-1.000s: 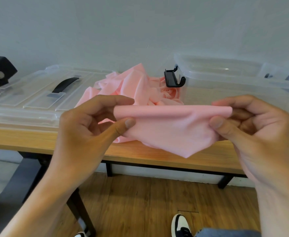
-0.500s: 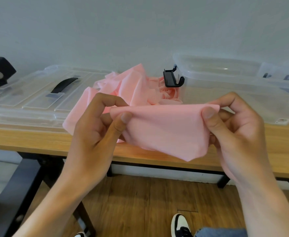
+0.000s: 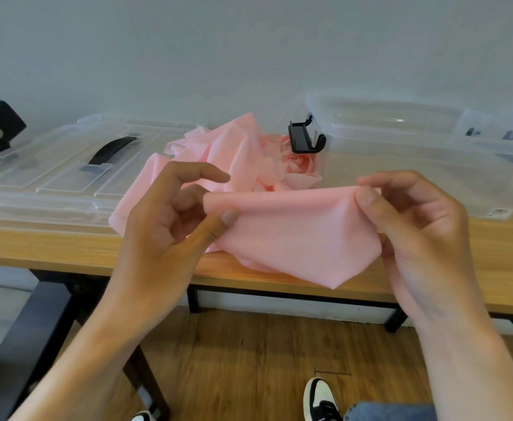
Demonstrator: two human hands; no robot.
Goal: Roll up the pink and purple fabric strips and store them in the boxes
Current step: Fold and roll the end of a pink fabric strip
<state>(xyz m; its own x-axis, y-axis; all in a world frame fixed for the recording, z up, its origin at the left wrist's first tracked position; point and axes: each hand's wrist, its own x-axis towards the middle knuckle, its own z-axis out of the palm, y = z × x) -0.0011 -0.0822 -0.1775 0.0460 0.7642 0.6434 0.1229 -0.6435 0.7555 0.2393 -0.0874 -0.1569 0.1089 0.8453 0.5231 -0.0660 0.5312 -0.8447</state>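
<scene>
Both hands hold a pink fabric strip [image 3: 297, 235]

Left hand [image 3: 164, 226] and right hand [image 3: 413, 226] each keep a pinching grip on its folded top edge, before the clear box [image 3: 401, 153].

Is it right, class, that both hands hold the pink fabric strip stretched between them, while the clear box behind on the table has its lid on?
Not quite. The head view shows the clear box open, its black latch hanging loose. The rest holds: the left hand and the right hand pinch the pink fabric strip stretched between them.
</scene>
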